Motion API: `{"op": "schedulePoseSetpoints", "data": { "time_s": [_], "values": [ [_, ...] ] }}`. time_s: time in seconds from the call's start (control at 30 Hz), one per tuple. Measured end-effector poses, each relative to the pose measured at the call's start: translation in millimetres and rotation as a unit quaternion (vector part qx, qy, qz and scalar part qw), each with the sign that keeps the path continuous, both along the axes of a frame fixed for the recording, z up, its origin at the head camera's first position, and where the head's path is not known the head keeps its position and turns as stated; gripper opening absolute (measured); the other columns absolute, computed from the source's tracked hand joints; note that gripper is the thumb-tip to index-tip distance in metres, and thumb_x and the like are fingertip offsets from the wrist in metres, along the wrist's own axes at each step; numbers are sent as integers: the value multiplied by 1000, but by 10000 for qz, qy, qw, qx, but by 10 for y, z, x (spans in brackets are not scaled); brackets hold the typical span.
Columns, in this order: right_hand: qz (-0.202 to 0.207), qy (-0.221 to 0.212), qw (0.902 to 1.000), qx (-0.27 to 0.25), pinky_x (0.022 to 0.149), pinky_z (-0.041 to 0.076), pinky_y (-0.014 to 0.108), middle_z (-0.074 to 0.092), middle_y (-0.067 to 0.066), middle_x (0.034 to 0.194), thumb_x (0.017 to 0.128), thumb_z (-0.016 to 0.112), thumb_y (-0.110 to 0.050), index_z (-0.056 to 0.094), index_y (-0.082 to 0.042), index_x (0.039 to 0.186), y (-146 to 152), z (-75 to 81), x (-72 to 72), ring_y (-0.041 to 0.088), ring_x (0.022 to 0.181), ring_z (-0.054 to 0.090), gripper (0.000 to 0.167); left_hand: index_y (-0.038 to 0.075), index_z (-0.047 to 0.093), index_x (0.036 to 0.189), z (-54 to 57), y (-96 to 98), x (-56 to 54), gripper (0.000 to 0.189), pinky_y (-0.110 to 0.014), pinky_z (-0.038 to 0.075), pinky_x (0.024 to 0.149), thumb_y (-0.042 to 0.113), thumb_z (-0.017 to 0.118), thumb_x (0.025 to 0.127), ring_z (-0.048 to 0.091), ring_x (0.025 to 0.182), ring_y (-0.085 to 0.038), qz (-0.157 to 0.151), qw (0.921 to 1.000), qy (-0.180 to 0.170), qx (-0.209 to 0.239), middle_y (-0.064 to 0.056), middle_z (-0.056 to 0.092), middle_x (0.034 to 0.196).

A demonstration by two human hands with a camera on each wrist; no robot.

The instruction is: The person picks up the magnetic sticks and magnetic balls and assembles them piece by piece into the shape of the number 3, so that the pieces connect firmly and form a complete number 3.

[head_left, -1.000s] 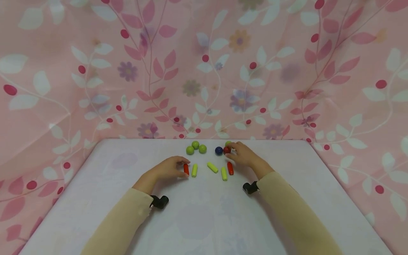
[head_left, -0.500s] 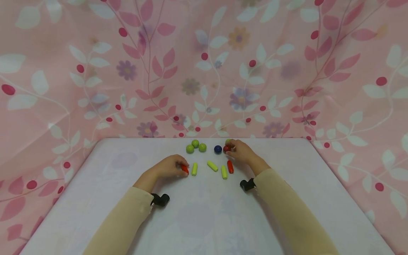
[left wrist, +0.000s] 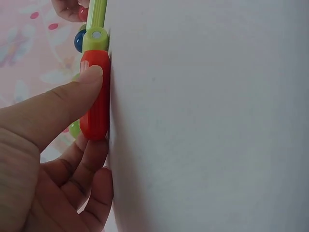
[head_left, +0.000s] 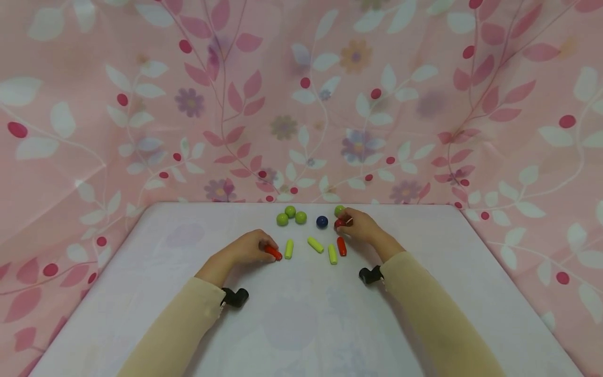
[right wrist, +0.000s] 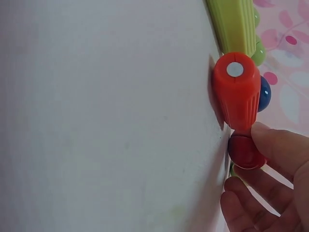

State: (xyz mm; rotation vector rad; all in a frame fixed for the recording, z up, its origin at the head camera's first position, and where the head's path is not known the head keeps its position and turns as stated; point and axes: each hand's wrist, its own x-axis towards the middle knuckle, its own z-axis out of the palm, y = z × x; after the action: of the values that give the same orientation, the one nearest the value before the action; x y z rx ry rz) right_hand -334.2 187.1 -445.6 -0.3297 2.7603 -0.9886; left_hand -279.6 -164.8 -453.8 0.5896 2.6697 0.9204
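My left hand (head_left: 248,247) grips a short red ribbed stick (head_left: 273,252), lying slanted at the table surface. In the left wrist view the thumb presses on the stick's side, with the fingers at its lower end. Just right of it lies a yellow-green stick (head_left: 289,249). My right hand (head_left: 361,228) pinches a glossy red ball (right wrist: 246,152) between thumb and fingers. A dark blue ball (head_left: 322,222) sits to the left of that ball, a green ball (head_left: 339,210) behind it. Nearer to me lies a second red stick (right wrist: 236,96), with a pale disc in its end.
Three green balls (head_left: 290,211) stand clustered at the back of the table. Two more yellow-green sticks, one slanted (head_left: 315,244) and one nearly straight (head_left: 333,254), lie between the hands. A pink floral cloth (head_left: 301,104) hangs behind the white table (head_left: 292,324).
The left fingers have closed on the red stick and turned it from straight to slanted. My right hand has taken the red ball and shifted it slightly right, widening its gap from the blue ball.
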Motion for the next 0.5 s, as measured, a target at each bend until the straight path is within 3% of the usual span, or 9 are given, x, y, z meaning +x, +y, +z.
{"op": "schedulePoseSetpoints", "data": {
  "time_s": [0.33,0.5],
  "values": [
    [256,169,9995,-92,91,51,41,64,9,117,92,75,-21,61,-9,118,120,90,173,28,107,61,32,21,72,98,49,29,91,15,-38,46,86,26,80,87,54,91,-17,-31,9995,-274,-147,5,63,92],
    [437,175,9987,-182,87,53,39,64,7,114,91,75,-21,62,-9,115,155,136,288,25,102,62,30,23,71,97,64,51,180,14,-36,45,84,28,79,88,54,88,-16,-105,9995,-233,-207,7,63,90]
  ]
}}
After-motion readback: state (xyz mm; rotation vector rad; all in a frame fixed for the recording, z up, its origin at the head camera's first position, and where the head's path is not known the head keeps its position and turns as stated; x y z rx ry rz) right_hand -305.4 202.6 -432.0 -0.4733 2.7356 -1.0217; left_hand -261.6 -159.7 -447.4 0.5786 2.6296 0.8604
